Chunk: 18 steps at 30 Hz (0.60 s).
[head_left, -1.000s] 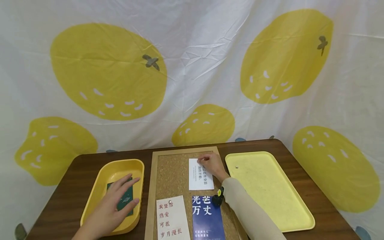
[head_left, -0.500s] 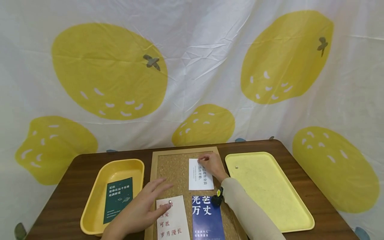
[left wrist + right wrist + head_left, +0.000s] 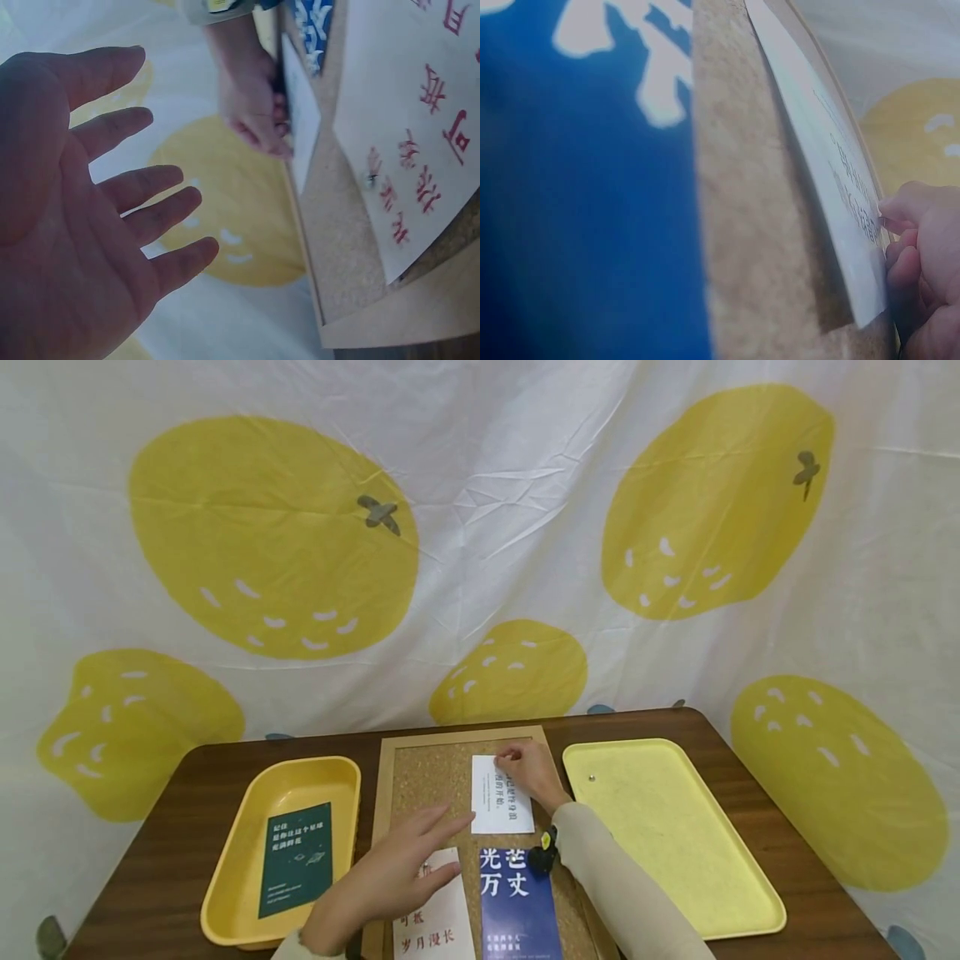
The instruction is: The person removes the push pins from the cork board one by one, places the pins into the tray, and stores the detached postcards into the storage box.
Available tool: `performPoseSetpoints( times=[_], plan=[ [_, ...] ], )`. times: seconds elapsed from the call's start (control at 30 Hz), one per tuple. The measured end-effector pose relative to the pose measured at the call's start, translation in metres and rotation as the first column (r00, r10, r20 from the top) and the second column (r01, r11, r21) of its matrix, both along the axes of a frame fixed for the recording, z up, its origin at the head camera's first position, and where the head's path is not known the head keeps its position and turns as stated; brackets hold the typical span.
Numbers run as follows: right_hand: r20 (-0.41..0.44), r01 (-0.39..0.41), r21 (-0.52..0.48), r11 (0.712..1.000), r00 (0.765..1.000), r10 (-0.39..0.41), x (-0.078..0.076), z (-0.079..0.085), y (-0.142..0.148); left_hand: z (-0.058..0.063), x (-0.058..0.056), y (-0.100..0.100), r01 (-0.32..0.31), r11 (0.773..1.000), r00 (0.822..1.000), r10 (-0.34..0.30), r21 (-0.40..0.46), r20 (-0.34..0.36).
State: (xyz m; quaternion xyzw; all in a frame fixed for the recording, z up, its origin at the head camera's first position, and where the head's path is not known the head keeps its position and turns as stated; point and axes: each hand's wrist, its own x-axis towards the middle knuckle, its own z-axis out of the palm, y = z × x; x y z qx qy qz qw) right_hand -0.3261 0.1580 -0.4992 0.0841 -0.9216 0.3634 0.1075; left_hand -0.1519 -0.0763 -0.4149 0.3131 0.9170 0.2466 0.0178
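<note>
At the far end of the cork board (image 3: 431,785), my right hand (image 3: 529,772) pinches a small shiny pushpin (image 3: 884,220) at the upper edge of a white card (image 3: 487,802). The pushpin is mostly hidden by thumb and finger. The card's near edge stands a little off the cork in the right wrist view. My left hand (image 3: 401,868) hovers with spread fingers over a white card with red characters (image 3: 433,927), holding nothing. A silver pin (image 3: 370,180) sits in that card. Right of it lies a blue card (image 3: 520,902) with white characters.
A yellow-orange bin (image 3: 232,877) at left holds a dark green card (image 3: 297,864). At right lies a pale yellow tray (image 3: 675,843) with one small silver pin (image 3: 592,777) on it. A lemon-print cloth (image 3: 480,527) hangs behind the brown table (image 3: 165,827).
My left hand has moved right from above the bin to over the cork board, uncovering the green card. My right hand has stayed at the far white card.
</note>
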Motion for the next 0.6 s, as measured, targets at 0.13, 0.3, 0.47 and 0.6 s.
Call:
performPoseSetpoints(
  times=[0.13, 0.3, 0.47, 0.6],
  plan=[
    [-0.002, -0.004, -0.004, 1.000, 1.000, 0.004, 0.000, 0.000, 0.000, -0.007, -0.008, 0.008, 0.000, 0.998, 1.000, 0.000, -0.064, 0.001],
    [-0.011, -0.011, -0.009, 1.000, 1.000, 0.011, 0.001, 0.000, 0.001, -0.013, -0.016, 0.018, -0.005, 0.991, 1.000, 0.006, -0.135, 0.001],
    [-0.002, -0.024, -0.022, 0.999, 1.000, 0.024, 0.000, 0.000, 0.003, -0.019, -0.025, 0.028, 0.007, 0.981, 1.000, -0.012, -0.194, -0.028],
    [0.018, -0.040, -0.039, 0.998, 0.999, 0.040, -0.001, -0.001, 0.005, -0.026, -0.033, 0.035, 0.015, 0.963, 0.999, -0.028, -0.271, -0.046]
  ],
)
